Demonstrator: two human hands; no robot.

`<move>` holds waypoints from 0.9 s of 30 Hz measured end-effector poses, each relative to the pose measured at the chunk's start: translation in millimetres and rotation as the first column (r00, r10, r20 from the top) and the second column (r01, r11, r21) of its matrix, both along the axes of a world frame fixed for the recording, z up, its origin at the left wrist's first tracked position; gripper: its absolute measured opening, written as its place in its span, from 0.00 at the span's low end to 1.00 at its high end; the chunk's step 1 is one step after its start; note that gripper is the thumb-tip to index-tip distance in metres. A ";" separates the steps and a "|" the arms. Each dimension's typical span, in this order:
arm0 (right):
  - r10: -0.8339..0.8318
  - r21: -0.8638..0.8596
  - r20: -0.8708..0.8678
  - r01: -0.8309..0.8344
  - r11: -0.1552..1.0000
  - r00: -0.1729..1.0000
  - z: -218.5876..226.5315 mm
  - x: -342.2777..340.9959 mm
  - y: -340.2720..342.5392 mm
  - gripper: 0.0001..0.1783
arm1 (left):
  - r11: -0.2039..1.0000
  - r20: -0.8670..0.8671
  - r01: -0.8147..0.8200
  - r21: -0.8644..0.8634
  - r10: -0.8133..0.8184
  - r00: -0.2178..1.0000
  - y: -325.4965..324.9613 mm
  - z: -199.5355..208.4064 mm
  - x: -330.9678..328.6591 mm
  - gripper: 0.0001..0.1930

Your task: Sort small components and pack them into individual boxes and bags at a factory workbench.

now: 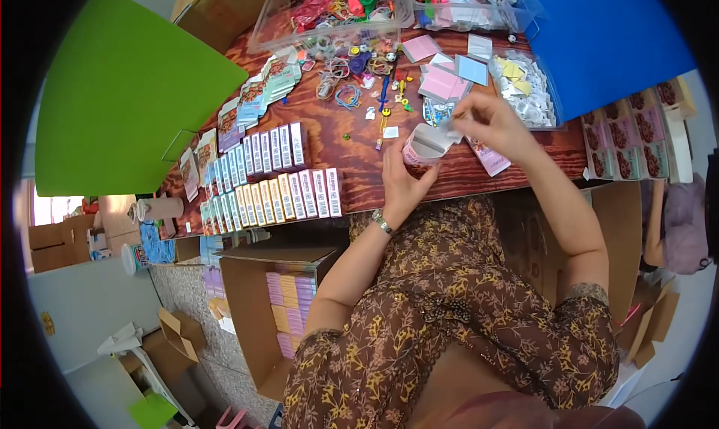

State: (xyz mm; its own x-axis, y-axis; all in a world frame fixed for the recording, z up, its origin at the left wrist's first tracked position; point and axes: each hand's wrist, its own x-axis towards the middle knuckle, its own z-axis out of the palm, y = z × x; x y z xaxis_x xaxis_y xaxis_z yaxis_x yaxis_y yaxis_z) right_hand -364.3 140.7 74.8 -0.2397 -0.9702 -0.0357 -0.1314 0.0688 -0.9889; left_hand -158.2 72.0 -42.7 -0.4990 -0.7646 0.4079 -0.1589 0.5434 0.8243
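My left hand (404,188) is wrapped round a small pink carton (421,153), its open top facing up over the table's front edge. Just above that opening, my right hand (494,126) pinches a small pale packet (451,132), partly hidden by the fingers and the carton. Below my right wrist a flat pink carton (490,159) lies on the wood. Pink cards (446,83) and a blue card (472,70) are spread beyond my hands. To the left of them lie small toys and trinkets, among them a blue toy sword (384,93).
Rows of filled cartons (288,197) stand at the left, with flattened cartons (273,84) behind. See-through bins (322,36) of trinkets line the back. A tray (556,114) holds white packets. Pink cartons (622,141) are stacked right; a cardboard box (247,317) sits below the table.
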 end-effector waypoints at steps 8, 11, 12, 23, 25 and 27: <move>0.117 -0.052 -0.702 -0.215 0.975 0.703 6.1 49.6 -10.6 0.17 | 0.999 0.026 -0.035 -0.011 0.035 0.999 2.8 1.9 7.5 0.46; 0.021 -0.170 -0.637 -0.168 0.971 0.771 3.3 51.6 -5.0 0.16 | 0.991 -0.034 -0.120 -0.056 0.118 0.992 2.7 1.7 10.3 0.47; -0.039 -0.234 -0.590 -0.125 0.964 0.806 -4.3 49.0 0.2 0.16 | 0.992 -0.072 -0.118 -0.034 0.115 0.991 1.0 1.0 10.8 0.48; -0.209 -0.492 -0.618 -0.165 0.855 0.758 -52.5 71.8 26.1 0.23 | 0.988 -0.255 -0.051 -0.144 0.013 0.967 8.0 -18.6 25.0 0.52; -0.201 -0.487 -0.619 -0.170 0.857 0.759 -53.6 73.2 26.1 0.23 | 0.996 -0.277 -0.035 -0.084 0.011 0.961 9.8 -25.0 26.3 0.52; -0.201 -0.518 -0.639 -0.222 0.826 0.743 -52.6 76.4 26.0 0.23 | 0.991 -0.287 -0.022 -0.135 -0.018 0.958 8.6 -26.6 30.6 0.52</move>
State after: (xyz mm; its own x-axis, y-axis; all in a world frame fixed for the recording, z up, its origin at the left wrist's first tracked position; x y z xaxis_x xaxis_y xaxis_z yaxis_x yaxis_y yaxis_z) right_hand -287.9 166.6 22.3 0.0152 -0.7723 0.6351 -0.7376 -0.4375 -0.5143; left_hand -127.6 80.6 -69.3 -0.3441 -0.6929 0.6336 0.0723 0.6533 0.7537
